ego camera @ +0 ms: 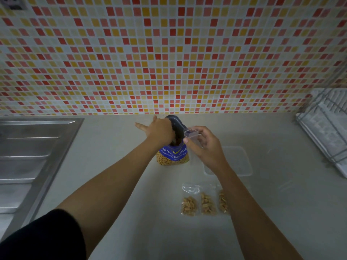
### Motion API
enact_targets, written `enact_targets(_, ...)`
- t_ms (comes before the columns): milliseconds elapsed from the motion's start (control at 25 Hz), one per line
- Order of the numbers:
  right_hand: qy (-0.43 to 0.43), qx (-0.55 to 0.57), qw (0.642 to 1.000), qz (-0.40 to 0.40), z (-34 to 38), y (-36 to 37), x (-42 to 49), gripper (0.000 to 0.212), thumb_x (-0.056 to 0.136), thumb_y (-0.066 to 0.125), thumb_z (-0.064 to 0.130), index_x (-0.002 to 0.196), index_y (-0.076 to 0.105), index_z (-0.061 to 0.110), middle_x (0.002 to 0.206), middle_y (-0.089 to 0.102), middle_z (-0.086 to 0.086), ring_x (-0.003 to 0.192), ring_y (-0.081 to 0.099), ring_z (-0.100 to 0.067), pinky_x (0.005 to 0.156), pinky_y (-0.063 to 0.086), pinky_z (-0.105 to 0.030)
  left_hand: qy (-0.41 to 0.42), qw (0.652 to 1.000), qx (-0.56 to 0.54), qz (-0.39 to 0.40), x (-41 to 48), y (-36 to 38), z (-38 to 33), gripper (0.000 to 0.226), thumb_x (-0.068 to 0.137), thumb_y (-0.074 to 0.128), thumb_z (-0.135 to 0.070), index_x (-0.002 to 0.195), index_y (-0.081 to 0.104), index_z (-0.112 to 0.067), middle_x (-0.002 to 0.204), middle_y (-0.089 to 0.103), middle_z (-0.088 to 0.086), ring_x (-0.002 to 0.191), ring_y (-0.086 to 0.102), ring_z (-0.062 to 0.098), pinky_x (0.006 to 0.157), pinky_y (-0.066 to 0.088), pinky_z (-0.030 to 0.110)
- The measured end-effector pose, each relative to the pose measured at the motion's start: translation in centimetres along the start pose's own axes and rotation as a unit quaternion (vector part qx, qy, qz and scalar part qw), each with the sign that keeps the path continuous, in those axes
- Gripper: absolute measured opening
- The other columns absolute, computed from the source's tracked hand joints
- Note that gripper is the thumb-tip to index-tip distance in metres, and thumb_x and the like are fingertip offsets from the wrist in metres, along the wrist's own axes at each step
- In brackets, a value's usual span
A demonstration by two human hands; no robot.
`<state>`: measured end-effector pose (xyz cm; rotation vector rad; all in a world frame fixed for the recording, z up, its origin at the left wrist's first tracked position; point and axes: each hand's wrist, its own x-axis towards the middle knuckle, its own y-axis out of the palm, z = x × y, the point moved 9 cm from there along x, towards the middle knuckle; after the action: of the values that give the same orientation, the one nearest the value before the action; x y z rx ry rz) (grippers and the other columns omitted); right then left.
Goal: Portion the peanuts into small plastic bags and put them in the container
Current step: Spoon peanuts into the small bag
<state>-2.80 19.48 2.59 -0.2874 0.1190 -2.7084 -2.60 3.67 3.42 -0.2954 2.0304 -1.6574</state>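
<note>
a blue peanut bag (pixel 173 155) is stood upright, its mouth opened. an empty small bag (pixel 190 133) is held just beside it. three filled small bags (pixel 208 204) are laid side by side near a clear container (pixel 242 162).

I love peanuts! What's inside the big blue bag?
Low in the blue bag, peanuts show. The left hand grips its open top. The mouth is dark there, so nothing deeper can be seen.
</note>
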Motion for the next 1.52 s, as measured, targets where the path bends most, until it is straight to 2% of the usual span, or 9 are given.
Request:
enact_targets(80, 0.004, -0.002, 1.0, 0.003, 0.0, 0.1, 0.0, 0.03, 0.079, 0.073, 0.023, 0.106, 0.059, 0.022, 0.103, 0.068, 0.01, 0.096, 0.066, -0.006, 0.08, 0.051, -0.02, 0.024, 0.999, 0.046, 0.017, 0.0, 0.7, -0.6, 0.02, 0.089, 0.057, -0.032, 0.101, 0.062, -0.017, 0.146, 0.04, 0.009, 0.141, 0.026, 0.026, 0.102, 0.005, 0.075)
enact_targets(120, 0.004, -0.006, 1.0, 0.004, 0.1, 0.1, 0.0, 0.03, 0.079, 0.073, 0.024, 0.106, 0.059, 0.023, 0.104, 0.068, 0.01, 0.096, 0.065, -0.005, 0.08, 0.051, -0.02, 0.014, 1.0, 0.023, 0.015, 0.4, 0.5, -0.2, 0.022, 0.088, 0.056, -0.034, 0.1, 0.062, -0.017, 0.143, 0.044, 0.009, 0.134, 0.037, 0.029, 0.104, 0.01, 0.073)
enact_targets(200, 0.007, -0.006, 1.0, 0.004, 0.2, -0.1, 0.1, 0.029, 0.079, 0.073, 0.023, 0.105, 0.06, 0.025, 0.104, 0.068, 0.01, 0.097, 0.065, -0.005, 0.081, 0.051, -0.02, -0.007, 0.995, -0.098, 0.005, 1.3, 0.1, 0.9, 0.022, 0.087, 0.055, -0.034, 0.089, 0.06, -0.012, 0.11, 0.063, 0.01, 0.099, 0.061, 0.03, 0.102, 0.035, 0.06)
enact_targets(280, 0.011, -0.002, 1.0, 0.001, 0.3, -0.4, 0.1, 0.027, 0.079, 0.073, 0.021, 0.102, 0.06, 0.027, 0.103, 0.069, 0.011, 0.096, 0.065, -0.003, 0.081, 0.05, -0.018, -0.009, 0.98, -0.2, 0.006, 1.5, -0.5, 1.4, 0.024, 0.086, 0.057, -0.031, 0.089, 0.06, -0.008, 0.079, 0.061, 0.006, 0.075, 0.061, 0.022, 0.079, 0.05, 0.035)
enact_targets(640, 0.017, -0.014, 1.0, 0.007, 0.5, -0.4, -0.1, 0.029, 0.078, 0.074, 0.022, 0.103, 0.06, 0.026, 0.1, 0.069, 0.013, 0.093, 0.066, -0.003, 0.079, 0.052, -0.019, -0.044, 0.913, -0.406, 0.001, 0.9, -1.2, 4.0, 0.023, 0.086, 0.062, -0.027, 0.09, 0.067, -0.004, 0.093, 0.07, 0.012, 0.09, 0.064, 0.024, 0.081, 0.052, 0.033)
enact_targets(1000, 0.015, -0.023, 1.0, 0.015, 0.9, -0.4, -0.4, 0.027, 0.078, 0.074, 0.018, 0.097, 0.059, 0.03, 0.096, 0.069, 0.016, 0.09, 0.065, 0.002, 0.075, 0.051, -0.013, -0.074, 0.839, -0.538, -0.012, -0.1, -1.5, 5.7, 0.021, 0.092, 0.055, -0.025, 0.083, 0.063, -0.008, 0.076, 0.063, 0.001, 0.073, 0.053, 0.008, 0.056, 0.032, 0.019)
enact_targets(1200, 0.015, 0.052, 0.997, -0.055, 0.7, -1.4, -0.2, 0.032, 0.07, 0.076, 0.022, 0.098, 0.06, 0.027, 0.097, 0.07, 0.008, 0.095, 0.065, -0.01, 0.081, 0.051, -0.022, -0.105, 0.802, -0.588, -0.009, -0.2, -1.2, 7.1, 0.017, 0.093, 0.052, -0.025, 0.082, 0.057, -0.013, 0.091, 0.066, 0.009, 0.093, 0.059, 0.016, 0.076, 0.034, 0.034)
enact_targets(1400, -0.018, -0.095, 0.99, -0.102, 2.2, -2.0, 0.1, 0.04, 0.064, 0.081, 0.029, 0.097, 0.059, 0.033, 0.096, 0.063, 0.014, 0.086, 0.058, 0.0, 0.072, 0.046, -0.01, -0.169, 0.75, -0.639, -0.012, 0.1, -0.5, 9.6, 0.015, 0.094, 0.051, -0.025, 0.1, 0.058, -0.012, 0.074, 0.062, 0.0, 0.087, 0.059, 0.011, 0.09, 0.033, 0.041)
enact_targets(1520, -0.06, -0.229, 0.969, -0.073, 3.5, -0.7, 0.6, 0.048, 0.065, 0.081, 0.03, 0.107, 0.06, 0.022, 0.1, 0.058, 0.011, 0.087, 0.053, -0.001, 0.075, 0.041, -0.01, -0.178, 0.741, -0.647, -0.018, 0.1, -0.6, 10.6, 0.013, 0.094, 0.051, -0.026, 0.092, 0.058, -0.015, 0.073, 0.061, -0.002, 0.082, 0.058, 0.009, 0.09, 0.033, 0.04)
